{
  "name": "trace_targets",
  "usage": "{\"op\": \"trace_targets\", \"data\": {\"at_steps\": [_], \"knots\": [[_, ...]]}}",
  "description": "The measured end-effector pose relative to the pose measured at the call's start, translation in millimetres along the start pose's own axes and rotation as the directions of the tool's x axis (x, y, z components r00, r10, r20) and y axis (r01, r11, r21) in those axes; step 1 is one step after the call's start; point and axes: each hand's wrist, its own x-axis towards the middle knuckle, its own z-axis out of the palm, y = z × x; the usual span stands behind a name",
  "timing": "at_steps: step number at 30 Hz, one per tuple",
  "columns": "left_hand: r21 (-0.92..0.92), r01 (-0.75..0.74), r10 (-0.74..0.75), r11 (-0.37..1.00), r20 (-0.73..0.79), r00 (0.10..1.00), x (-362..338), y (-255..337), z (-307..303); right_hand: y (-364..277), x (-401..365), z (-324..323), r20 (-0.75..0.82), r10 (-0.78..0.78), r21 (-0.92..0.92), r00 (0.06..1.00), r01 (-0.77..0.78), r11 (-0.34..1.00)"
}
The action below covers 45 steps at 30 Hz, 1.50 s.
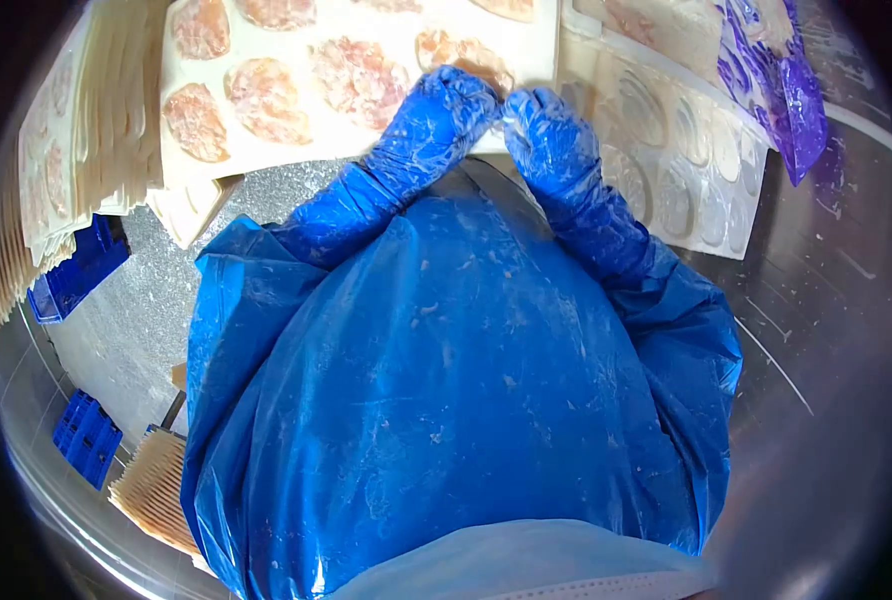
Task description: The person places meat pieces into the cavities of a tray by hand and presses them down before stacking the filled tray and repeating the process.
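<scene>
My left hand (450, 108), in a wet blue glove, has its fingers curled over the lower right of a white sheet (321, 150) that bears rows of flat pinkish meat pieces (269, 100). Close beside it, nearly touching, my right hand (546, 125) is also gloved and closed, at the sheet's right corner. What either hand pinches is hidden by the fingers. One orange-pink piece (463, 55) lies just above my hands. To the right of my right hand is a clear plastic tray (656, 150) with oval hollows.
Thick stacks of layered sheets (116, 110) stand at the left. Blue crates (88, 438) and another layered stack (156, 490) are lower left. A purple printed plastic bag (801, 100) lies upper right on a dark metal surface (816, 270). A blue apron covers my front.
</scene>
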Motion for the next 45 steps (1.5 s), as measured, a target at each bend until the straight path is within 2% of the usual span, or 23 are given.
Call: {"op": "trace_targets", "data": {"at_steps": [6,12,15,16,18,19,20,21,23,24,25,26,27,28,30,31,32,33,34,36,38,41,45], "knots": [[-0.036,0.059,-0.058,0.998,0.043,0.997,2,-2,-2,-2,-7,1,0.029,0.094,0.077,0.995,-0.096,0.992],[0.064,0.038,-0.041,0.997,0.053,0.998,1,-1,-1,12,-33,16,-0.201,0.110,0.274,0.973,-0.052,0.960],[0.113,-0.041,0.036,0.993,0.046,0.998,0,-9,5,30,-50,22,-0.203,0.290,0.624,0.935,-0.105,0.774],[-0.052,0.083,-0.078,0.995,0.084,0.993,2,-5,-2,38,-58,23,-0.198,0.308,0.620,0.931,-0.124,0.774],[-0.364,0.291,-0.261,0.885,0.130,0.956,6,-2,-26,64,-65,26,-0.151,0.439,0.921,0.886,-0.035,0.389],[-0.445,0.369,-0.364,0.816,0.100,0.926,5,-4,-34,84,-73,25,-0.142,0.467,0.920,0.873,-0.058,0.388],[-0.462,0.327,-0.387,0.824,-0.037,0.922,2,-14,-31,103,-79,19,-0.210,0.467,0.836,0.859,-0.090,0.541],[-0.378,0.263,-0.332,0.888,-0.129,0.935,12,-8,-34,113,-80,9,-0.195,0.521,0.929,0.831,-0.013,0.370],[-0.221,0.126,-0.158,0.967,-0.136,0.978,29,13,-17,128,-63,-19,-0.382,0.561,0.870,0.735,0.082,0.486],[-0.159,0.043,-0.053,0.986,-0.055,0.997,29,26,3,115,-44,-44,-0.379,0.692,0.851,0.614,-0.063,0.521],[0.045,0.029,-0.035,0.999,0.151,0.988,21,47,15,144,-36,-41,-0.434,0.580,0.811,0.689,0.018,0.585],[-0.004,-0.032,0.031,0.999,0.337,0.941,21,52,27,166,-24,-35,-0.435,0.573,0.812,0.695,0.028,0.582],[-0.049,-0.058,0.070,0.997,0.307,0.949,22,55,28,184,-14,-27,-0.602,0.313,0.407,0.735,-0.054,0.912],[-0.099,-0.075,0.100,0.992,0.273,0.957,19,61,27,178,-5,-28,-0.607,0.007,-0.114,0.794,-0.096,0.989],[-0.095,-0.068,0.087,0.993,0.221,0.971,13,60,13,132,5,-25,-0.454,0.124,0.148,0.882,-0.062,0.987],[-0.103,-0.073,0.092,0.992,0.187,0.978,6,59,3,109,17,-16,-0.475,0.001,0.168,0.880,0.090,0.982],[-0.092,-0.060,0.076,0.994,0.187,0.979,-7,56,-8,116,24,17,-0.428,-0.080,0.152,0.900,0.158,0.976],[-0.123,-0.055,0.081,0.991,0.220,0.972,-24,50,-23,40,45,4,-0.456,-0.099,-0.060,0.884,0.081,0.995],[-0.151,-0.049,0.086,0.987,0.253,0.964,-40,44,-36,19,51,12,-0.458,-0.111,-0.050,0.882,0.099,0.994],[-0.112,0.043,-0.015,0.993,0.245,0.969,-70,41,-49,-8,57,28,-0.037,-0.333,-0.150,0.942,0.324,0.934],[-0.048,0.220,-0.214,0.974,0.106,0.971,-81,40,-63,-7,58,32,-0.048,-0.392,-0.119,0.919,0.384,0.916],[0.087,0.279,-0.274,0.956,-0.063,0.960,-64,34,-62,-8,72,24,-0.128,-0.445,-0.057,0.886,0.441,0.896],[0.161,0.505,-0.420,0.848,-0.376,0.826,-22,11,-63,-19,89,39,-0.145,-0.479,-0.089,0.866,0.471,0.878]]}}
